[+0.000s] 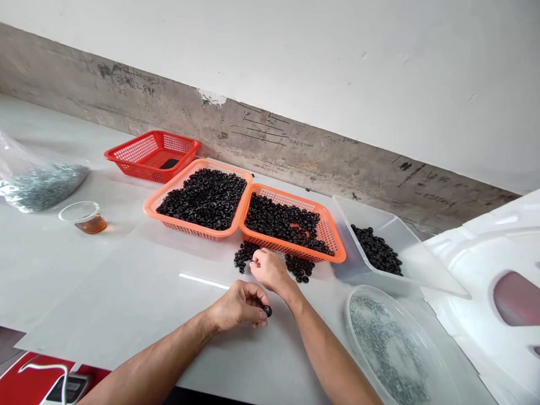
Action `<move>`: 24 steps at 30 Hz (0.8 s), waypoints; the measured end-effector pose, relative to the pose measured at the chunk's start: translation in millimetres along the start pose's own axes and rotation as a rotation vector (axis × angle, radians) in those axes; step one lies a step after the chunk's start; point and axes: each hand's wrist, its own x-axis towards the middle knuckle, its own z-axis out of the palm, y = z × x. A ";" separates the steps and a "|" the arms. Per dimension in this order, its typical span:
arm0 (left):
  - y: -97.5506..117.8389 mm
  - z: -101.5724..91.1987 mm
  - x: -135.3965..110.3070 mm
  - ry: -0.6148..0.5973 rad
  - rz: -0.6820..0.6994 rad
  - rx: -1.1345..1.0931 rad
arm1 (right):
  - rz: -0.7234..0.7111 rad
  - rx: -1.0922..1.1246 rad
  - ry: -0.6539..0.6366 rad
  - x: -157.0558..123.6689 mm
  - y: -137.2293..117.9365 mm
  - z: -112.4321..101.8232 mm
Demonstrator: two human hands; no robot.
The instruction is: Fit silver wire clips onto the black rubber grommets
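My left hand (242, 306) is closed just above the table, pinching a small round black part (267, 310) with a hole in its middle between thumb and fingers. Farther forward, my right hand (270, 269) is bent with its fingertips pressed together beside loose black parts (244, 256) on the table. Whatever those fingertips may hold is too small or hidden to name. More loose black parts (300, 268) lie to the right of that hand. Right behind it stands an orange basket (337, 247) partly filled with the same black parts.
A second orange basket (152, 208) full of black parts and a red basket (126, 166) stand farther left. To the right are a clear bin (358, 270) with black parts and a round tub (352, 326) of small metal pieces. A cup (90, 219) and a bag (46, 183) sit left.
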 end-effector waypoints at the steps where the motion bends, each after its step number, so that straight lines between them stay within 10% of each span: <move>1: -0.7 -0.7 0.4 0.007 0.006 -0.013 | -0.016 0.074 0.004 -5.5 3.0 -6.3; 16: 8.9 15.0 6.7 0.125 -0.027 -0.164 | 0.082 1.109 -0.238 -68.0 36.1 -17.9; 24: 26.7 27.2 22.1 0.172 0.010 -0.181 | 0.207 1.534 -0.067 -74.4 52.7 -12.3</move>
